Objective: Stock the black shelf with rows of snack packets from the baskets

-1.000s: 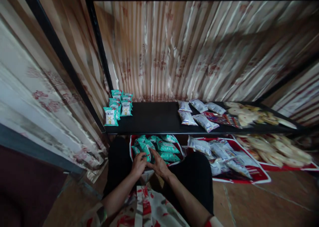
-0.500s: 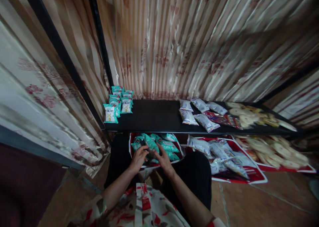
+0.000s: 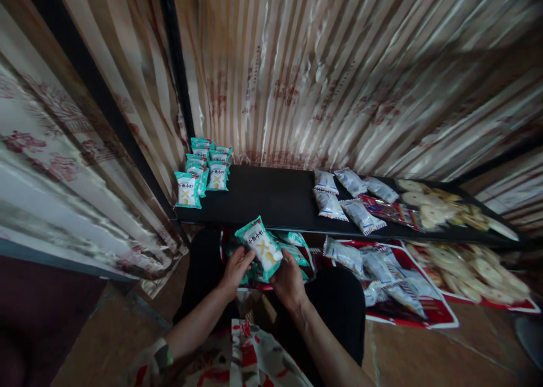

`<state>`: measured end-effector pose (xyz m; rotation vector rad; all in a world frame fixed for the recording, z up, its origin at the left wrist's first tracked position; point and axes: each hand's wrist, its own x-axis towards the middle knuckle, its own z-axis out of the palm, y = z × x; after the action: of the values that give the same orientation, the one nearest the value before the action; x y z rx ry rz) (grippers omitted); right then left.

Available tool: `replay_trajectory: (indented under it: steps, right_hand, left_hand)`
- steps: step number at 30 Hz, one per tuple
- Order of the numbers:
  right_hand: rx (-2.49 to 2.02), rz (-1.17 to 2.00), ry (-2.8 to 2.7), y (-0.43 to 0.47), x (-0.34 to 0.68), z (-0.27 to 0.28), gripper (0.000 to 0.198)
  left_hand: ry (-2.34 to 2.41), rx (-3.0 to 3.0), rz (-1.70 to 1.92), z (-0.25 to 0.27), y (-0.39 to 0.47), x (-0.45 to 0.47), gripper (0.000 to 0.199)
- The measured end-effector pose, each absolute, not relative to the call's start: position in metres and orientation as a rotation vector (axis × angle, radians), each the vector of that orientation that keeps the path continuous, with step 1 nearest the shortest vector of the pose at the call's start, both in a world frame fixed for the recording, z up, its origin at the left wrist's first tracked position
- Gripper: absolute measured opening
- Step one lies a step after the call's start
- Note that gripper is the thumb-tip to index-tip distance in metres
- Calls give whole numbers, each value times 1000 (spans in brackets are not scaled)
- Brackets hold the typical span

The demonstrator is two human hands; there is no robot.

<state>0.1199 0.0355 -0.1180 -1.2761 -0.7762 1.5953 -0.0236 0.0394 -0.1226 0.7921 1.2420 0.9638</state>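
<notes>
A teal snack packet (image 3: 262,246) – puffed, with a white front panel, dark Chinese lettering and pale yellow shapes – is held between the left hand (image 3: 236,271) and the right hand (image 3: 289,280). Its printed face is turned toward the viewer, and its top end leans left. In view, that end overlaps the front edge of the shelf (image 3: 271,197), nearer the left front corner than the right.

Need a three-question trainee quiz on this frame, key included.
1. True or false: the left hand and right hand both touch one teal packet.
2. What sits at the left end of the black shelf? A) glass jars B) rows of teal packets C) bottles
3. Fill in: below the shelf, white packets lie in a ____ container with a white rim.

Key: 1 true; 2 B; 3 red.
</notes>
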Motion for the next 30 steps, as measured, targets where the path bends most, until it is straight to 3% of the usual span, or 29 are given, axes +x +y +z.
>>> replay_trajectory:
  steps: [10,19,25,30]
  right_hand:
    - [-1283,1628,-782,60,99,-117,49]
    - [-1112,1583,-1141,108,78,-87,47]
    - [-1062,1526,-1231,151,56,-84,47]
    - [-1178,1296,-1296,192,37,-103,46]
  left_hand:
    - [1041,592,1234,-91,67,-45,56]
    - [1026,1038,1116,-94,114,-93,58]
    - [1166,1218,1225,-107,150,-106,56]
    - [1617,1355,1278,-113,170,-111,44]
